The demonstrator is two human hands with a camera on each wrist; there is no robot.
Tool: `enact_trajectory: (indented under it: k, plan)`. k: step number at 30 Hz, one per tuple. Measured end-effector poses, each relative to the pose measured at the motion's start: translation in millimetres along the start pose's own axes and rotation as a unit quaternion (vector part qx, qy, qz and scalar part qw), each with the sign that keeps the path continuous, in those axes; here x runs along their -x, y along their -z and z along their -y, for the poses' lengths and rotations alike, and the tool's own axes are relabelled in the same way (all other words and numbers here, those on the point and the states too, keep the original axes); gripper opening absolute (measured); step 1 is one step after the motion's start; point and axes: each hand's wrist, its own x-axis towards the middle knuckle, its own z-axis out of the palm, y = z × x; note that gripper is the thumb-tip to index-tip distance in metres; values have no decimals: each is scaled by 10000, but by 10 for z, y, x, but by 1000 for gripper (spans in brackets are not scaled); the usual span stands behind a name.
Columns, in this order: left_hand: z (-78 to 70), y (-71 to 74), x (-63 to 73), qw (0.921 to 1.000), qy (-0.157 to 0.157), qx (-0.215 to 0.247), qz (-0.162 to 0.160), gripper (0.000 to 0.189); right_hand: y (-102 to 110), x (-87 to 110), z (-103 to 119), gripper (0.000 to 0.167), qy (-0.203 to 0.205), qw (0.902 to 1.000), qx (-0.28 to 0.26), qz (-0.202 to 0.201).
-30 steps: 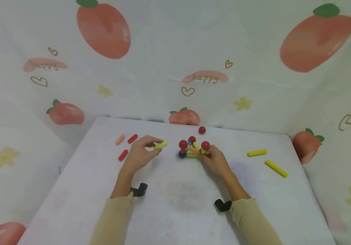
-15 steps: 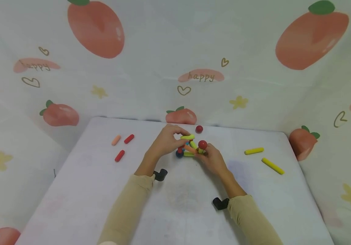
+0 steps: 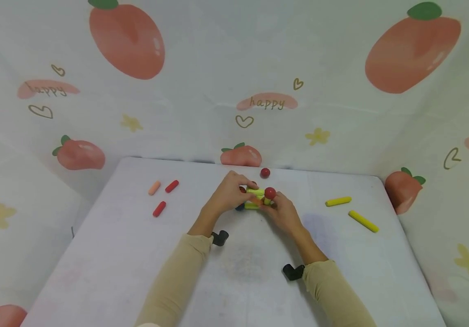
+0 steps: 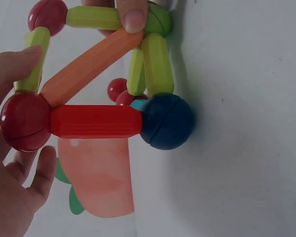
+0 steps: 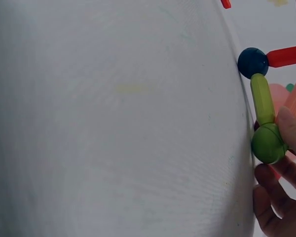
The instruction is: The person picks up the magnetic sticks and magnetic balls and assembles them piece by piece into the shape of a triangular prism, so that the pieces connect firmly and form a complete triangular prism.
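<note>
A ball-and-rod frame (image 4: pixel 96 121) is seemingly part-joined on the worktop (image 3: pixel 251 295), its upper yellow-green rod (image 3: pixel 256 192) pinched by the left hand (image 3: pixel 230 193) and its green ball (image 5: pixel 269 143) gripped by the right hand (image 3: pixel 284 212), while five loose rods (image 3: pixel 363 221) and one red ball (image 3: pixel 265 172) are left unjoined.

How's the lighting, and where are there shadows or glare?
Head view: soft, fairly even light; left wrist: a shadow on the table beside the blue ball and a glint on the nearest red ball; right wrist: a darkened left edge.
</note>
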Motion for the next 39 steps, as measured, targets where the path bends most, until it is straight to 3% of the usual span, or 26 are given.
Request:
enact_trajectory:
  k: [4,10,13,16,20,26,28,32,35,39]
  plan:
    - [0,-19,22,9997,193,-119,-39,21,2,1,2,28,-28,10000,53,-6]
    - [48,-18,92,9997,107,-165,-151,39,11,3,4,29,51,9999,127,-27]
    - [118,-15,181,9981,530,-91,-296,55,9,1,16,29,-26,9998,176,11]
    - [222,-47,263,9920,1224,-36,-309,63,2,7,41,28,-220,9996,204,-1]
    - [355,-119,324,9830,1826,-71,-152,51,0,59,99,28,-451,9988,129,166]
    - [443,-145,350,9751,2187,-167,-342,29,162,163,241,30,-472,9899,138,1327]
    - [453,-134,346,9714,2313,-282,-450,28,227,158,273,30,-450,9874,150,1509]
    - [454,-141,321,9650,2509,-537,-546,27,239,41,247,43,-236,9915,241,1253]
    - [419,-166,310,9658,2487,-545,-492,30,168,-84,179,52,-95,9933,393,1080]
    - [306,-177,387,9666,2486,-603,-132,38,103,-159,106,48,-187,9926,549,1070]
